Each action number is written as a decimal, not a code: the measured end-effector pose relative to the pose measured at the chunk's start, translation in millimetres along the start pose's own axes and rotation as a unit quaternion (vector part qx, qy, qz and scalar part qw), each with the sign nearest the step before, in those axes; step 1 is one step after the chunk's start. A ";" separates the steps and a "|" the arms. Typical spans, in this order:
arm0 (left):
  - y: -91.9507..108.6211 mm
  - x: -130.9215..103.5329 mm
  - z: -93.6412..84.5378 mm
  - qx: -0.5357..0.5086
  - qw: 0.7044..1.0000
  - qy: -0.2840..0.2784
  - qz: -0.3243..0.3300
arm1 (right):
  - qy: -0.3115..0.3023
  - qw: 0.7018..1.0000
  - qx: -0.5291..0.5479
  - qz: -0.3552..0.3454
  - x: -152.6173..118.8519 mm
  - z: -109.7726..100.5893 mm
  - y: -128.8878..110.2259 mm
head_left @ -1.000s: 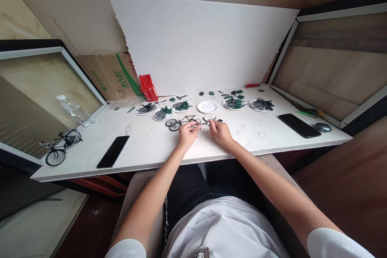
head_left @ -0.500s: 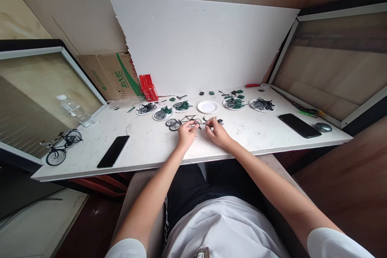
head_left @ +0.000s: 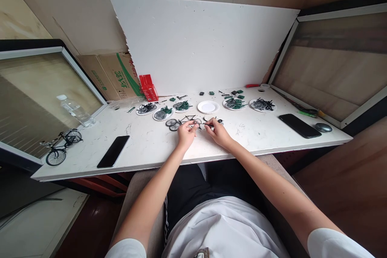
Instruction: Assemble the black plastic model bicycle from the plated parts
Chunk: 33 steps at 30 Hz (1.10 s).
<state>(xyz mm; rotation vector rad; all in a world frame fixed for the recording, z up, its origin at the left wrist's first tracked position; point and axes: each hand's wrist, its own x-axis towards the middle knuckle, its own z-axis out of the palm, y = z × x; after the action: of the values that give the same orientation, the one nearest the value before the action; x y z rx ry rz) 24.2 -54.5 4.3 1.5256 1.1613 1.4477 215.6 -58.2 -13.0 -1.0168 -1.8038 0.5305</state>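
My left hand is closed, thumb and fingers pinching a small model-bicycle part too tiny to make out fully. Facing it across a narrow gap, my right hand grips a thin dark piece that points toward the left fingertips. Just behind the left hand lie small spoked wheels and a black model bicycle frame, partly covered by the fingers. More small black parts show beyond the right hand. An assembled black model bicycle stands at the table's left end.
Paper plates of black and green parts line the back, around a bare white plate. Phones lie left and right. A plastic bottle, a red box and a round metallic object are also on the table.
Both hands stay in the same place, with at most a slight shift of the right fingers. Nothing else on the table has visibly moved.
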 end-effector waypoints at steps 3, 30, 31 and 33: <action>0.0 0.3 -0.2 0.001 1.000 0.003 -0.001 | -0.001 1.000 0.007 0.007 0.0 -0.8 -1.6; -0.5 0.7 0.9 -0.011 1.000 -0.001 -0.009 | -0.012 0.999 -0.053 -0.002 1.7 -4.5 -7.8; -0.5 0.6 0.9 -0.011 1.000 -0.002 -0.009 | -0.012 0.998 -0.055 -0.004 1.8 -4.5 -7.8; -0.7 0.5 0.9 -0.009 1.000 -0.003 -0.009 | -0.010 0.998 -0.055 -0.007 1.9 -4.5 -7.9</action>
<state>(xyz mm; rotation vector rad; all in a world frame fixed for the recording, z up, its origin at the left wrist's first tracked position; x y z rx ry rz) 24.9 -53.7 3.7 1.5025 1.1519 1.4368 216.1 -61.4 -4.3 -1.0754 -1.8740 0.4386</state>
